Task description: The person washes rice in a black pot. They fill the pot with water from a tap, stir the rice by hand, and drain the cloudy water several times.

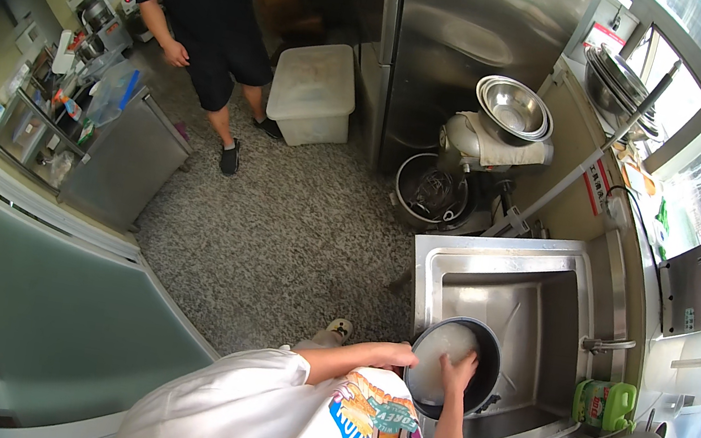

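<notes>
A dark round pot (489, 362) rests at the near left side of a stainless steel sink (433, 258), partly over its edge. Cloudy whitish liquid (436, 347) fills its lower part; whether grains lie beneath I cannot tell. My left hand (396, 356) grips the pot's left rim, its fingers partly hidden. Inside the pot, my right hand (458, 372) reaches down with thumb and fingers apart at the liquid. Nothing shows between them, though the fingertips are not clearly visible.
A faucet (607, 344) and a green jug (605, 405) line the sink's right side. Beyond the sink stand a mixer (471, 138) with metal bowls (514, 107) on top and a lidded plastic bin (313, 91). Another person (198, 12) stands at the far left.
</notes>
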Tool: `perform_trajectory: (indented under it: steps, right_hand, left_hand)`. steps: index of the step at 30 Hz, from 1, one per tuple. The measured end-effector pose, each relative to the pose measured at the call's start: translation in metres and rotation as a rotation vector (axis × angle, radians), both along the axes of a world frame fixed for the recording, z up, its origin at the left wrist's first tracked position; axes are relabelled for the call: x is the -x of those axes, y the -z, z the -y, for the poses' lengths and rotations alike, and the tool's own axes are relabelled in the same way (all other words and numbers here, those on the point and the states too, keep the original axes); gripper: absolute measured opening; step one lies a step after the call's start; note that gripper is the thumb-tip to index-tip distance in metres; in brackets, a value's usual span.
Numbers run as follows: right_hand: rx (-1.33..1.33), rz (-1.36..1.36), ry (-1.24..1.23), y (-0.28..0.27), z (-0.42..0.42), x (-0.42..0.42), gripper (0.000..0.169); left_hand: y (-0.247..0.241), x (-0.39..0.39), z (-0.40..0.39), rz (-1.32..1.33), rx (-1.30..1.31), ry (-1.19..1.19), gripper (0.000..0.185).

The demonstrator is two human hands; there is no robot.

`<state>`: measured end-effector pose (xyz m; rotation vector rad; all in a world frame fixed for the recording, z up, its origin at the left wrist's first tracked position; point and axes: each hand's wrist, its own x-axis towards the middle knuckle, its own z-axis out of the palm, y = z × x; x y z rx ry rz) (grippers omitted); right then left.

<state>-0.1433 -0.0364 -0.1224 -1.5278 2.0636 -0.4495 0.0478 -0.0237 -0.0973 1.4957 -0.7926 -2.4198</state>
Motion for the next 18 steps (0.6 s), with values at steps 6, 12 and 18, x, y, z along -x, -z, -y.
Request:
perform_trajectory:
  steps: [6, 12, 18]
  right_hand:
    - [-0.134, 0.419, -0.073, 0.017, 0.004, -0.022, 0.077]
    - [-0.326, 0.597, -0.092, -0.01, -0.013, -0.055, 0.037]
    - [-0.198, 0.277, -0.191, 0.022, -0.013, -0.035, 0.025]
  left_hand:
    - [-0.005, -0.002, 0.001, 0.019, 0.015, -0.005, 0.033]
    - [0.005, -0.001, -0.001, 0.012, 0.04, 0.004, 0.031]
    - [-0.008, -0.002, 0.001, 0.024, 0.032, 0.014, 0.03]
